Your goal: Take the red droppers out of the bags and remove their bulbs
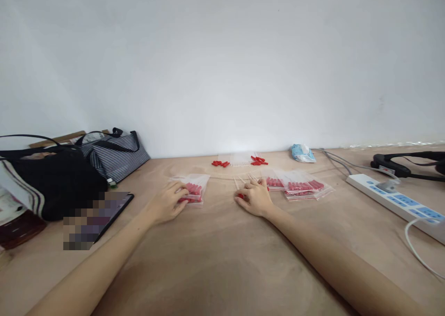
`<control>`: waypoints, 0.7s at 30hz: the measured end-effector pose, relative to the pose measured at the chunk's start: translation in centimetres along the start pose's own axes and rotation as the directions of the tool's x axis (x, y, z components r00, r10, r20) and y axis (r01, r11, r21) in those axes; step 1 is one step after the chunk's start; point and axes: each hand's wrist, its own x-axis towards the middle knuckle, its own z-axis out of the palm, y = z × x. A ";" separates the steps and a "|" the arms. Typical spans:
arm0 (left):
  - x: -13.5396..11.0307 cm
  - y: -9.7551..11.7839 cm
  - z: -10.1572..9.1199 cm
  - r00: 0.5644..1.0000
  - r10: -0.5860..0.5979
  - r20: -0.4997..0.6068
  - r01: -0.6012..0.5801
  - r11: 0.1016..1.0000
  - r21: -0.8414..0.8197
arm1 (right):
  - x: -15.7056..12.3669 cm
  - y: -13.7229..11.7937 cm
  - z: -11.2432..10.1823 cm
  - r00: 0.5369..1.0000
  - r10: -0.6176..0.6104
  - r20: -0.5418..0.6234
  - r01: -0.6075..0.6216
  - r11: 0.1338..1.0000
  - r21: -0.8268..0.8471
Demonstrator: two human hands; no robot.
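My left hand [171, 201] rests on a small clear plastic bag of red pieces [193, 188], fingers curled over its near edge. My right hand [255, 197] lies on the wooden table [215, 260] with fingers bent around a small red piece [240, 196] and several thin pale sticks [243, 180]. To its right lies a pile of filled clear bags with red pieces [301, 186]. Farther back, loose red caps [221, 163] and more red caps [259, 161] flank a row of pale sticks [239, 159] near the wall.
A black bag [55, 179] and a striped tote [116, 154] stand at the left, with a tablet [104, 211] in front. A blue tissue pack [303, 153], a white power strip [399, 202] with cables and a black device [406, 165] sit at the right.
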 end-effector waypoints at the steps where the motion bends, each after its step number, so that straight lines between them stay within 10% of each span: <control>1: 0.1 0.3 0.2 0.999 0.035 0.027 -0.036 0.999 0.019 | 0.2 -0.3 0.3 0.999 0.031 -0.008 -0.031 0.999 0.006; 11: 1.7 0.6 1.6 0.997 -0.022 0.077 0.011 0.991 0.135 | -0.5 0.4 0.3 0.973 0.218 -0.069 -0.219 0.976 -0.004; 16: 1.8 0.3 1.4 0.990 -0.020 0.142 -0.004 0.986 0.168 | -1.8 0.9 -0.3 0.979 0.168 -0.113 -0.165 0.986 0.035; 21: 3.0 2.0 1.3 0.998 -0.065 -0.020 0.068 0.981 0.184 | -2.7 0.8 -0.2 0.984 0.068 -0.166 -0.054 0.995 0.082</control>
